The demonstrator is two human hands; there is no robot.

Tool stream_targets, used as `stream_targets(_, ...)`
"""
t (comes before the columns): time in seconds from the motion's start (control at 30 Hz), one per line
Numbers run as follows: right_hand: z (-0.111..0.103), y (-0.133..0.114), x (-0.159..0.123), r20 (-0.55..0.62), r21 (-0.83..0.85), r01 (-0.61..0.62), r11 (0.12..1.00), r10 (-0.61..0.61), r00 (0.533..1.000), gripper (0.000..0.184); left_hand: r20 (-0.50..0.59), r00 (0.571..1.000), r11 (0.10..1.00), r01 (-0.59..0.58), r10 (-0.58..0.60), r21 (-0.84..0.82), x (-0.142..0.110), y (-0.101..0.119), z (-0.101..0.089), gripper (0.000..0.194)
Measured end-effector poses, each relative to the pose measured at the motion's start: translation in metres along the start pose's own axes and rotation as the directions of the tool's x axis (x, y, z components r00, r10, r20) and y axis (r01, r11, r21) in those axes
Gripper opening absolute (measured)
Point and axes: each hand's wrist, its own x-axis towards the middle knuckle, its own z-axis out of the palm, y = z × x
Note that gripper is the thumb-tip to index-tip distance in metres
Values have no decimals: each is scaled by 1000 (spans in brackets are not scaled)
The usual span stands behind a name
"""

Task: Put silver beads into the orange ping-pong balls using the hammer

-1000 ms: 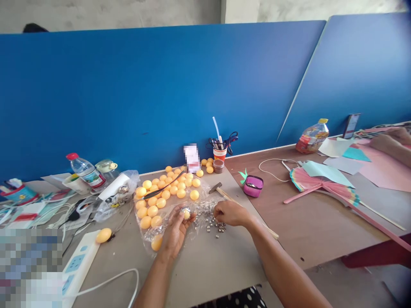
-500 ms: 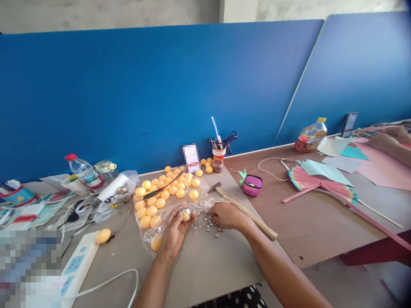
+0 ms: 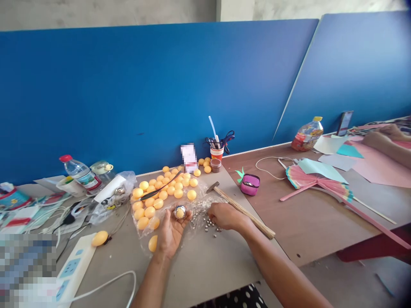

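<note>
the left hand point(image 3: 172, 233) is cradling a silver-and-yellow ball point(image 3: 180, 212) on its curled fingers, the palm turning upward, probably so that the yellow face is showing. the right hand point(image 3: 224, 215) is resting just to the right, its bent fingers pointing down into the loose beads point(image 3: 210, 222); whether it is pinching any, i cannot tell. the beads are lying mostly to the left of the right hand, some on bare table point(image 3: 192, 273), likely for easy picking. farther left, yellow balls point(image 3: 149, 212) are lying massed in or on clear plastic point(image 3: 145, 236), which is perhaps keeping them from rolling. a dark strip point(image 3: 149, 195) is crossing them. the hammer point(image 3: 245, 212) is lying beyond the right hand, its head pointing far and left, seemingly out of the way.

the right hand's knuckles are hiding its fingertips, and the fingers are covering the held ball's underside. its silver part is looking too small for me to say whether it is beads or a shell. the plastic is blending into the table, so its edges are fading. at far right, another person's hand point(image 3: 374, 139) is showing, with the arm running out of view. pixel blocks are covering the near left corner.
</note>
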Motion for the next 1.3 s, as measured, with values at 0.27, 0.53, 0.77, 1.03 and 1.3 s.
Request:
stream_targets(0.27,-8,-5,-2,-338,343,168,924,-46,940,15,19,999,1000,29,-29,-3,-4,2,2,36)
stream_targets(0.53,8,-14,6,-278,830,198,522,78,957,10,97,993,993,56,-66,103,-9,-2,5,34)
stream_targets(0.77,12,-19,9,-202,957,204,207,-28,979,10,117,988,981,75,-97,181,-10,-2,7,36)
stream_targets(1.03,22,-28,14,-187,967,178,182,30,982,10,154,986,943,7,-62,333,-10,-8,-1,34)
stream_targets(1.3,26,-34,15,-290,907,244,343,89,953,3,161,987,892,-50,-26,449,-10,-12,-4,39)
